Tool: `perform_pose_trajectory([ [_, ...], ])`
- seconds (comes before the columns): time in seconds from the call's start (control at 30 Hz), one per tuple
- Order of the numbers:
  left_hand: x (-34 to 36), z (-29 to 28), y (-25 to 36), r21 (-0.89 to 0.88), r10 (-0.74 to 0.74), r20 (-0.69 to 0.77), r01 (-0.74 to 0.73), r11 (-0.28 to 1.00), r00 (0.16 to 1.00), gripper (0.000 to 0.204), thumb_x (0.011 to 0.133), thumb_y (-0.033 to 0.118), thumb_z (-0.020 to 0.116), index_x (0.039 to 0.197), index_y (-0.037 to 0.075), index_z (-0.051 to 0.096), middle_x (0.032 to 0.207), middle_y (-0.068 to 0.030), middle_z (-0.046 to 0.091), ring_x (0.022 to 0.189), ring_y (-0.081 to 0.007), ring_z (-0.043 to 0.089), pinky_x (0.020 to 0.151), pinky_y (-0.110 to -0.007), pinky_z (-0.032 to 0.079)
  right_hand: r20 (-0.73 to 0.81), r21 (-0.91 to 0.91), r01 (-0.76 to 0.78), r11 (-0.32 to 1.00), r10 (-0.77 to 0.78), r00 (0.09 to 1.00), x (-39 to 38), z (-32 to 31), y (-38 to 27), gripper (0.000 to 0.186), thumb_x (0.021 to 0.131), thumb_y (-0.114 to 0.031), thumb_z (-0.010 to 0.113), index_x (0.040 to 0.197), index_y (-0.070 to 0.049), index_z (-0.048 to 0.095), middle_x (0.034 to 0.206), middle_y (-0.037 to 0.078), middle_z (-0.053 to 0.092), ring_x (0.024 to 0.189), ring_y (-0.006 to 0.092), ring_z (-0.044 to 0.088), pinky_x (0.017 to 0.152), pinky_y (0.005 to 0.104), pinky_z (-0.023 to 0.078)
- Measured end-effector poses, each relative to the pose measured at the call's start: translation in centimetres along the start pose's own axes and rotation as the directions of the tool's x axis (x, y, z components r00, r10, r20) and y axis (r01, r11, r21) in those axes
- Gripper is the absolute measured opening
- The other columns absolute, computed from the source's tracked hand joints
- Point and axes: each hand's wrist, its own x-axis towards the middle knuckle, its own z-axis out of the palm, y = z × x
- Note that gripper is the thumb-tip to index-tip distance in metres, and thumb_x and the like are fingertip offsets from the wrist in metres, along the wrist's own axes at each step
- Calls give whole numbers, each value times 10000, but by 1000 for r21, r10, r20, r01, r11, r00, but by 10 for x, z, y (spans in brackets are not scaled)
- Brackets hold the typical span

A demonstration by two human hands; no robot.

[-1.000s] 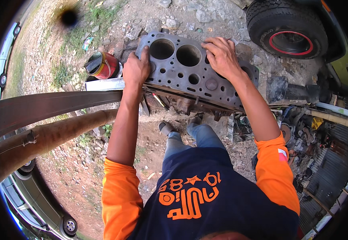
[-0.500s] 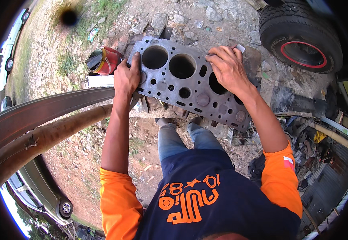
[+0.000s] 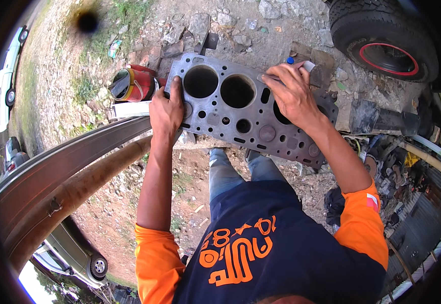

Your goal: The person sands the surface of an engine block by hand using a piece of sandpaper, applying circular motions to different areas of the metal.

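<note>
A grey metal engine block (image 3: 213,119) lies in front of me, its flat top full of large round cylinder bores and smaller holes. My left hand (image 3: 167,109) is closed on the block's left end, thumb on the top face and fingers over the edge. Over the block's far edge, right of the middle bore, my right hand (image 3: 292,91) is closed on a folded piece of sandpaper (image 3: 308,66), its pale end sticking out past the knuckles. The hand partly covers a third bore. How the sandpaper meets the metal is hidden under the fingers.
A red container (image 3: 138,85) stands left of the block, beside a metal beam (image 3: 78,152) and a rusty pipe (image 3: 78,195). A blue cap (image 3: 290,60) shows beyond my right hand. At far right is a large tyre (image 3: 382,45); scrap parts (image 3: 382,172) lie below it.
The whole view has shifted slightly, so the block sits a little lower and farther right. Both hands keep their grips. The blue cap has come into sight behind my right hand.
</note>
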Motion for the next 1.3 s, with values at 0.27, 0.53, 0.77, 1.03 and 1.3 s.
perform_pose_trajectory([
  [0.27,7,0,-4,48,-11,60,8,999,998,931,1011,697,482,1313,-171,631,1199,-419,669,1212,-528,648,1046,-511,499,41,1,-64,998,64,997,28,5,-14,257,853,-45,729,1107,-46,764,1192,66,665,1231,248,592,1070,476,355],
  [0.53,4,2,-4,131,44,34,-48,990,998,895,1049,689,399,1381,-121,587,1191,-397,686,1176,-533,660,1018,-545,509,49,-36,-25,999,27,998,30,6,-9,248,855,-65,731,1101,-62,763,1213,60,663,1224,250,597,1068,481,365],
  [0.77,8,0,8,200,93,84,-108,974,992,773,1071,641,400,1375,-57,537,1136,-383,698,1091,-547,675,945,-572,519,29,-56,-33,998,34,999,28,10,-7,244,866,-67,723,1106,-59,768,1211,70,678,1231,256,600,1067,472,370],
  [1.03,11,2,-2,7,150,117,-152,988,982,743,1061,550,530,1429,-95,543,1190,-378,693,1162,-533,667,994,-526,524,11,-19,-53,998,53,999,20,15,-11,262,864,-59,719,1118,-72,784,1215,59,681,1258,239,592,1075,458,364],
  [1.3,16,8,-14,-63,507,62,-504,861,860,739,1090,417,534,1619,-50,315,1529,-363,488,1390,-501,505,1139,-488,421,-19,-45,-70,997,69,997,14,12,-3,288,843,-46,734,1125,-71,787,1204,60,681,1259,220,585,1062,441,373],
])
